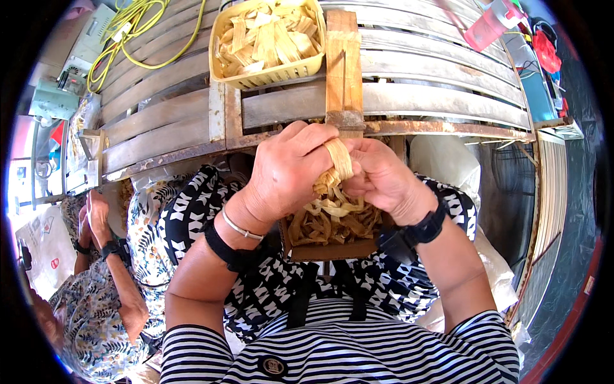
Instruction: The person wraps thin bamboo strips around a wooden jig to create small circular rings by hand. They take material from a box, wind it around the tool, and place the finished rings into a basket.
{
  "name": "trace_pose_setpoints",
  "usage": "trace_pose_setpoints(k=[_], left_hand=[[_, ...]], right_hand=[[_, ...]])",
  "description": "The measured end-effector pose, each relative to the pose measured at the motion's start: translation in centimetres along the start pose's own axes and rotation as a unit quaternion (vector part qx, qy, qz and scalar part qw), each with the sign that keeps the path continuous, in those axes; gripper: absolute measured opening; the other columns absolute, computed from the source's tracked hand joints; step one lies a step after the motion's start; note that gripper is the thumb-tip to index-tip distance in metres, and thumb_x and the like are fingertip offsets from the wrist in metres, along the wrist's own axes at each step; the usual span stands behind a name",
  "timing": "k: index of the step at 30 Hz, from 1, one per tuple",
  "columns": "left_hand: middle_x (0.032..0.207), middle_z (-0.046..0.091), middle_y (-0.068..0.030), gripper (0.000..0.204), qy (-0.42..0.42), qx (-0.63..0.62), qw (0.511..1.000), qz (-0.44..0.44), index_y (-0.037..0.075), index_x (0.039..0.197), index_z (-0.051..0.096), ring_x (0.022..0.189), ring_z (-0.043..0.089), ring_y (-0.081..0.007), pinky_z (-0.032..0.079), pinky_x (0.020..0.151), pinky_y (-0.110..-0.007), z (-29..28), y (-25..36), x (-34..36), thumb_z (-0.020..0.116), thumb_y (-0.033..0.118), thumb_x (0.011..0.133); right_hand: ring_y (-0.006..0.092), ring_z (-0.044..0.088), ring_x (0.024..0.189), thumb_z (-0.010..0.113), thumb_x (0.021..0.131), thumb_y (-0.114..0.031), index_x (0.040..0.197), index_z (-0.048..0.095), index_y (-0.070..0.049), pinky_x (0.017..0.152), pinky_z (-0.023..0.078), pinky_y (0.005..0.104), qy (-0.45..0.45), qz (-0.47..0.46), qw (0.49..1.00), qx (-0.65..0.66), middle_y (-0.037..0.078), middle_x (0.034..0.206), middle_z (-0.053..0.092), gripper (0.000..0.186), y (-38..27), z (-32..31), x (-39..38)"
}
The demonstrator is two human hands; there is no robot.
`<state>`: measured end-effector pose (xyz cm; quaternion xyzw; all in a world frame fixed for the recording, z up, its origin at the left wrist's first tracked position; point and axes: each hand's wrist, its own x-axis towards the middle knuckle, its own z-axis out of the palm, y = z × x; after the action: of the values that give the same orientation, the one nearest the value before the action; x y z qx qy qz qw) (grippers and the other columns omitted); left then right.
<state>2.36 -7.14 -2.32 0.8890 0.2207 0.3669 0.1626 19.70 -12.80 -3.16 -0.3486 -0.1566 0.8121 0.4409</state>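
Black/white-striped fabric shirt (358, 342) nearest; L hand (289, 168) & R hand (385, 176) both pinching pale-yellow, flat folded strip (339, 157), prob. light, pliable, may split; best hold approx. mid-fold.

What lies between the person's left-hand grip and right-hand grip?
In the head view, a folded yellowish strip lies between left-hand grip and right-hand grip, above a box of loose strips.

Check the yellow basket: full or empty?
Full: basket holds pale strips heaped to about rim height, its floor hidden.
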Motion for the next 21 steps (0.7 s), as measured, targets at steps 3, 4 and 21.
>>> trace_pose_setpoints(k=[3, 4, 21], left_hand=[[0.100, 0.063, -0.0089, 0.022, 0.048, -0.030, 0.997, -0.046, 0.010, 0.091, 0.067, 0.083, 0.063, -0.0268, 0.053, 0.068, -0.033, 0.1, -0.4, 0.0, 0.068, 0.009, 0.069], [0.102, 0.063, -0.0102, 0.021, 0.041, -0.060, 0.993, -0.093, 0.009, 0.092, 0.067, 0.086, 0.063, -0.0278, 0.053, 0.069, -0.034, 0.2, -0.2, 0.1, 0.068, 0.011, 0.071], [0.097, 0.064, -0.0082, 0.011, 0.115, -0.493, 0.809, -0.298, -0.003, 0.091, 0.066, 0.087, 0.058, -0.0116, 0.047, 0.077, -0.023, -3.3, -0.4, 0.7, 0.063, 0.006, 0.084]], right_hand=[[0.0044, 0.049, 0.054, 0.059, 0.090, -0.011, 0.088, 0.062, -0.003, 0.045, 0.036, 0.0165, 0.130, -0.150, 0.976, -0.087, 0.000, 0.073, 0.061, 0.008, 0.2, 1.9, 0.1], [0.0046, 0.052, 0.057, 0.058, 0.090, -0.011, 0.090, 0.062, -0.003, 0.047, 0.037, 0.0161, 0.137, -0.199, 0.957, -0.158, 0.001, 0.076, 0.063, 0.009, 0.2, 2.1, -0.1], [0.0037, 0.029, 0.048, 0.050, 0.093, -0.044, 0.075, 0.056, -0.004, 0.044, 0.023, 0.0194, 0.012, -0.073, 0.968, -0.240, -0.004, 0.058, 0.043, 0.044, -0.9, 0.8, -1.3]])
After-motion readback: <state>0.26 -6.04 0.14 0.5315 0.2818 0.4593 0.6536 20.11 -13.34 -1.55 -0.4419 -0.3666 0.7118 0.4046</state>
